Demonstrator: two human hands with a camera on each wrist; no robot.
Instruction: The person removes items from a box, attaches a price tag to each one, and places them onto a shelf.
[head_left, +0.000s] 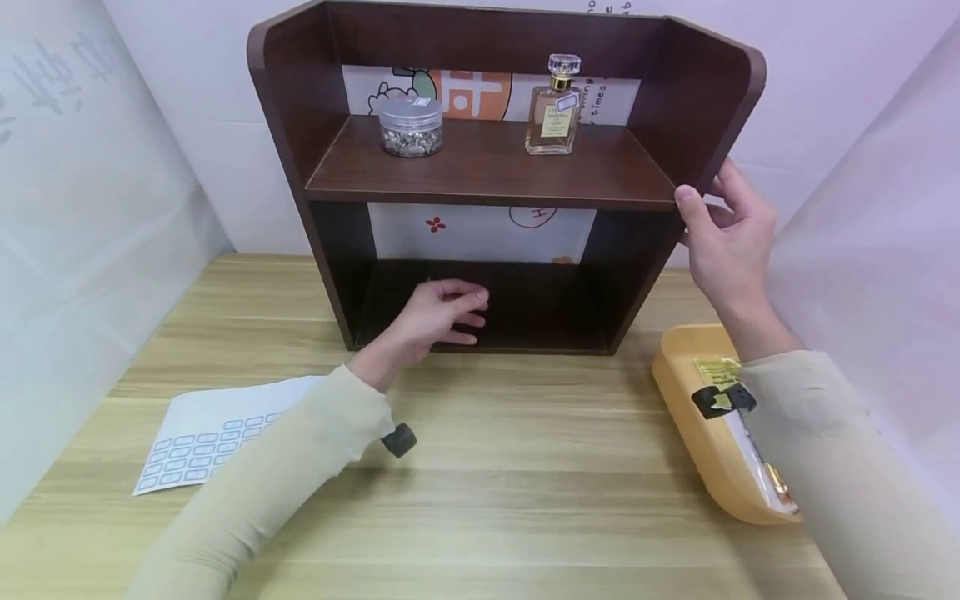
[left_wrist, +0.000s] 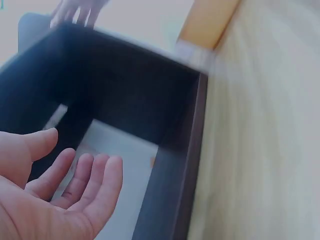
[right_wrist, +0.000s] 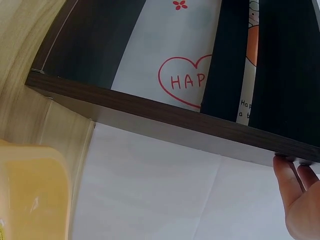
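Observation:
A dark brown two-tier shelf [head_left: 487,202] stands on the table. My right hand [head_left: 731,242] grips its right side panel, thumb on the front edge and fingers against the outer side. The right wrist view shows fingertips [right_wrist: 284,167] touching the panel. My left hand [head_left: 442,317] hovers before the lower compartment, fingers loosely bent and holding nothing; the left wrist view shows its empty palm [left_wrist: 55,215]. On the upper tier, a round clear jar [head_left: 411,127] of silvery pieces sits left, and a perfume bottle [head_left: 554,108] with a small label stands right.
A yellow bin [head_left: 682,408] lies at the right, holding a packet [head_left: 717,372] and other items partly hidden by my sleeve. A sheet of blue-bordered labels [head_left: 202,433] rests on the table's left, partly under my left forearm. White sheeting surrounds the table.

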